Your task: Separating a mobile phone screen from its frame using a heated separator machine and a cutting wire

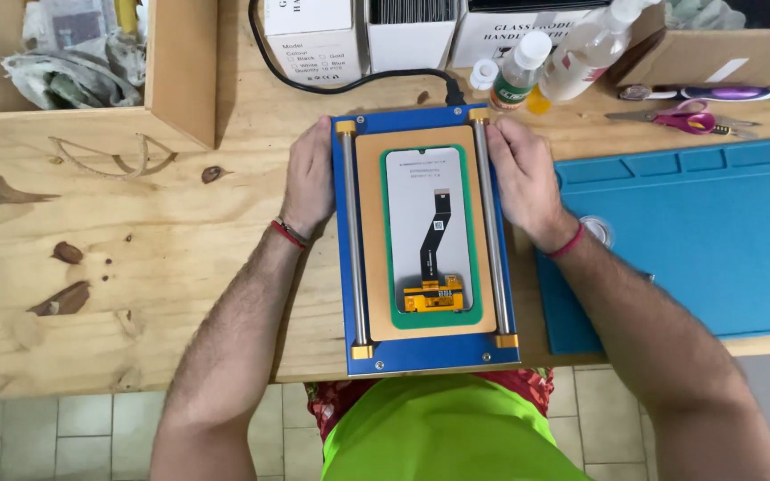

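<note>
A blue heating plate [427,354] with two steel rails lies on the wooden bench in front of me. A tan pad on it carries a phone screen panel [427,214], back side up, with a black flex cable and an orange connector near its lower end. My left hand [307,178] grips the plate's left edge. My right hand [524,178] grips its right edge. A black power cord [349,83] runs from the plate's far end.
A blue silicone work mat [715,232] lies to the right. Behind the plate stand white boxes [314,40] and clear bottles [581,53]. Pink scissors [692,118] and a purple tool lie at the back right. A wooden box [180,80] of scraps sits at the far left.
</note>
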